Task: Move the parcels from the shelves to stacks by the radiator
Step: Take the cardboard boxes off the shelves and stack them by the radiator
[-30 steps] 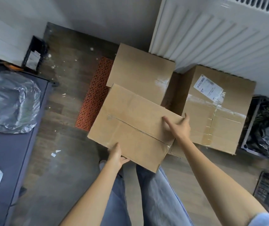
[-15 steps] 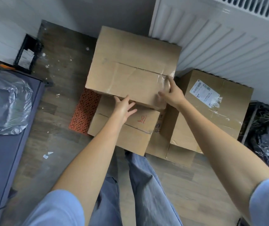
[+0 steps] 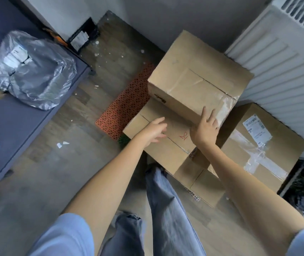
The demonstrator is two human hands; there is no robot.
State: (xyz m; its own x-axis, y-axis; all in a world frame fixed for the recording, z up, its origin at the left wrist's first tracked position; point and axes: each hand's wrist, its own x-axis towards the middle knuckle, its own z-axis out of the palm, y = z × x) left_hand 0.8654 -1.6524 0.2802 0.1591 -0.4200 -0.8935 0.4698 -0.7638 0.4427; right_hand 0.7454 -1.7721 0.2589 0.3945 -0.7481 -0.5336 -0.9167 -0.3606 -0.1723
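At upper left a silver parcel (image 3: 31,71) waits on the grey shelf (image 3: 18,122), unmoved. Centre frame, the left hand (image 3: 154,131) hovers, fingers relaxed; the right hand (image 3: 205,129) presses flat against the upper box (image 3: 193,78) stacked by the radiator (image 3: 280,67). The lower boxes are partly hidden.

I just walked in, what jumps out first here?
A big cardboard box sits on a flatter box beside the white radiator, with the right hand flat against its near side. The left hand hovers open over the flatter box. On the left, a silver plastic parcel lies on a dark shelf.
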